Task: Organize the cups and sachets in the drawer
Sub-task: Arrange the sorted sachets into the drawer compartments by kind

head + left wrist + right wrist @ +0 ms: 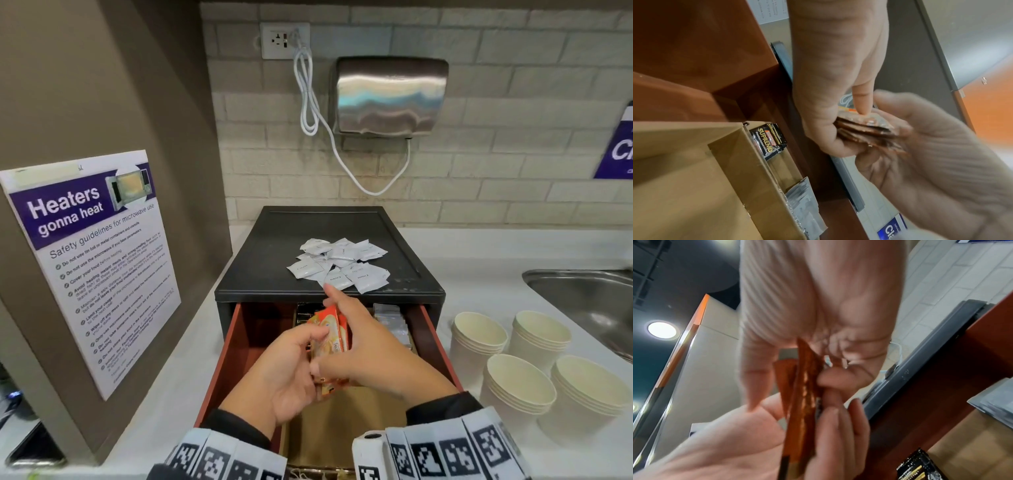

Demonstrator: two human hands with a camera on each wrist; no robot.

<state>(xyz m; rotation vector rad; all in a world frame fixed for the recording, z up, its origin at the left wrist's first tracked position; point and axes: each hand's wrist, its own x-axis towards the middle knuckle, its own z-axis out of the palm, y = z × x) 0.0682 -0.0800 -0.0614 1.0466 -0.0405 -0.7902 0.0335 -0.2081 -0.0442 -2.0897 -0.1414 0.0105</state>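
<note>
Above the open red-brown wooden drawer [239,346], in the head view, the left hand [284,380] and the right hand [373,353] both grip one bunch of thin orange paper sachets [330,337], most likely to square them up so they fit a slot neatly. A loose pile of white square sachets [339,265] lies on the flat black box top [267,260], probably waiting its turn. Four stacks of cream paper cups [537,363] stand on the pale counter [479,284] right of the drawer, not yet put away. In the left wrist view, the orange sachets [865,129] sit pinched between the two hands, well above the tan cardboard divider [748,164]. A black shiny coffee sachet [769,139] stands upright in a slot behind the divider, and grey-white sachets [803,204] fill the next slot. In the right wrist view, the bunch is seen edge-on, with the right hand's thumb on one side and the left hand's fingers [838,426] curled round the other, which keeps the slippery packs from sliding apart.
</note>
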